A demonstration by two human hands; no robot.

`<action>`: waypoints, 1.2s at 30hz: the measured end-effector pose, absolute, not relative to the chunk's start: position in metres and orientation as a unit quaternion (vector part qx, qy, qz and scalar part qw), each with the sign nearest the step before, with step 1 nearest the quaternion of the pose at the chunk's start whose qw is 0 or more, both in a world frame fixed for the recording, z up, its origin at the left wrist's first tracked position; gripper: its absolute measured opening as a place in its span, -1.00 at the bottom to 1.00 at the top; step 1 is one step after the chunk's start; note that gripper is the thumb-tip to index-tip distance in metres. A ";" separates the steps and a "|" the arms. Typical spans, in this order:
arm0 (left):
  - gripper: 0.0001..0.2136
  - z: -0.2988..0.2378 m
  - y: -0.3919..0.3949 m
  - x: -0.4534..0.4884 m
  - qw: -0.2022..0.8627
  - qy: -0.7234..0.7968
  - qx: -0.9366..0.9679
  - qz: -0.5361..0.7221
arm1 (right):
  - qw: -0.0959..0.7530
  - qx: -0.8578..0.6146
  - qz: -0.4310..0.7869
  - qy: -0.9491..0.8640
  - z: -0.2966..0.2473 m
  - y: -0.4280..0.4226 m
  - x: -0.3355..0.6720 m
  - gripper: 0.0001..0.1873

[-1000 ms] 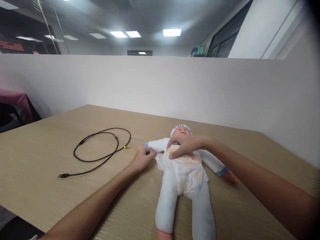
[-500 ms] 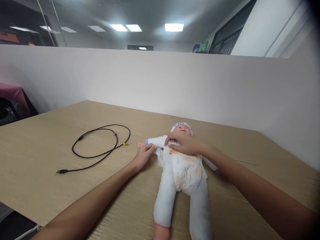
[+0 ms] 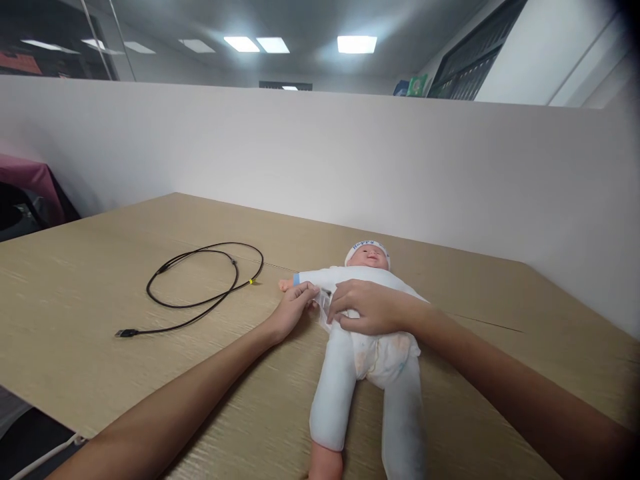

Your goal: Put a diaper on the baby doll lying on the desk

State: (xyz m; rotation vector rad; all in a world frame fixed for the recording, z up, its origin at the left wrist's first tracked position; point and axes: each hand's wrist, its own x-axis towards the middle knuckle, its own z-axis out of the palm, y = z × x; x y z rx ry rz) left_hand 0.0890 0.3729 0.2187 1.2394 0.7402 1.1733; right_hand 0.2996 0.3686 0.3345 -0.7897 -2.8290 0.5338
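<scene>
A baby doll (image 3: pixel 367 257) in a white suit lies on its back on the wooden table (image 3: pixel 100 280), head toward the partition. It wears a printed diaper (image 3: pixel 383 357). My left hand (image 3: pixel 293 308) pinches the diaper's side tab beside the doll's outstretched arm. My right hand (image 3: pixel 365 307) lies across the doll's belly, fingers curled on the diaper's top edge close to the left hand.
A black cable (image 3: pixel 200 287) lies looped on the table to the left of the doll. A white partition wall (image 3: pixel 300 153) runs along the table's far edge. A dark chair with a pink cloth (image 3: pixel 25 200) stands at the far left.
My right hand has slid down from the doll's chest and neck to its belly, uncovering the face and chest. My left hand stays at the diaper's side.
</scene>
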 end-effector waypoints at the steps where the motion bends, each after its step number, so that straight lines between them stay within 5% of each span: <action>1: -0.49 0.219 0.372 0.089 0.600 0.316 0.533 0.506 | 0.069 -0.267 0.170 -0.946 0.331 0.369 0.299 -0.83; 11: -0.48 0.213 0.376 0.089 0.635 0.286 0.495 0.519 | 0.068 -0.300 0.122 -0.944 0.326 0.365 0.291 -0.93; 22: -0.57 0.215 0.367 0.092 0.657 0.267 0.498 0.499 | 0.199 -0.428 0.191 -0.860 0.310 0.349 0.351 -0.21; 36: -0.57 0.247 0.355 0.115 0.601 0.290 0.586 0.460 | 0.227 -0.414 0.203 -0.858 0.305 0.345 0.346 -0.32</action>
